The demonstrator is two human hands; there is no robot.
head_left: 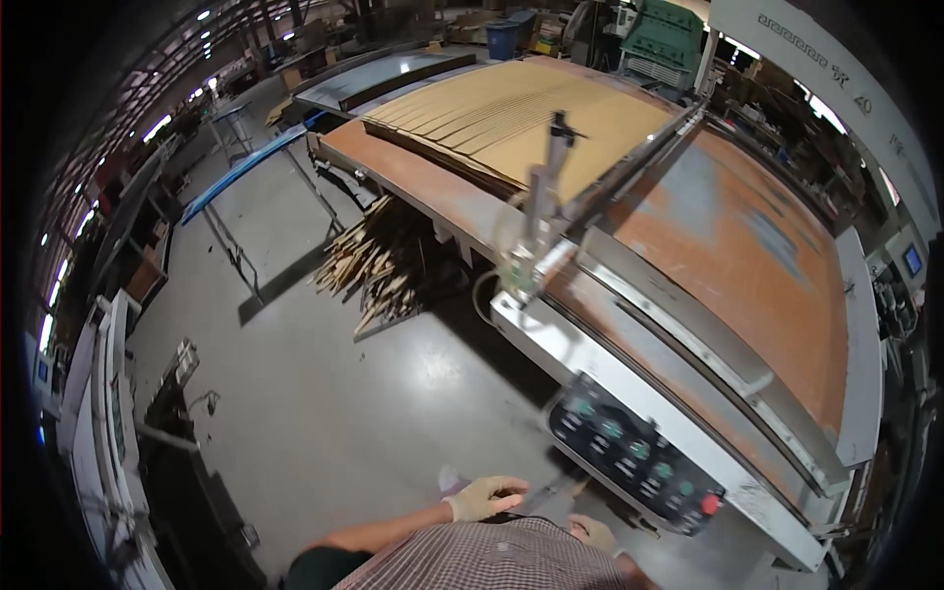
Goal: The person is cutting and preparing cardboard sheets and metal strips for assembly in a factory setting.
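"Facing the machine from its near side, where are the operator's hands positioned?"

"Left hand [489,498]: in front of the waist, above the checked shirt [472,553], wearing a pale covering that ends at the wrist. Right hand [593,533]: on the other side of the waist, partly hidden by the shirt."

"State the condition of the fingers."

"Left: extended to the right and slightly bent; whether they grip anything cannot be determined. Right: too little is visible to tell whether they are open or closed."

"Identify the component nearest the hands and give its location."

"Control panel [634,457]: black, tilted, fitted with rows of green controls and one red button [710,504] at its right end. It is located beyond the hands and to the right, along the near edge of the white beam [590,359]. Contact by either hand is not discernible."

"List the adjoining parts."

"Beyond the beam: a broad reddish-brown surface [787,344] with grey worn patches. At the beam's far end: an upright grey fixture [539,202], blurred. Farther back: a reddish-brown bench [423,182] carrying a stack of tan sheets [521,103]. Below the bench edge: a heap of wood strips [369,261] on the grey floor [423,393]. Farther left: a blue bar [246,170], raised on legs."
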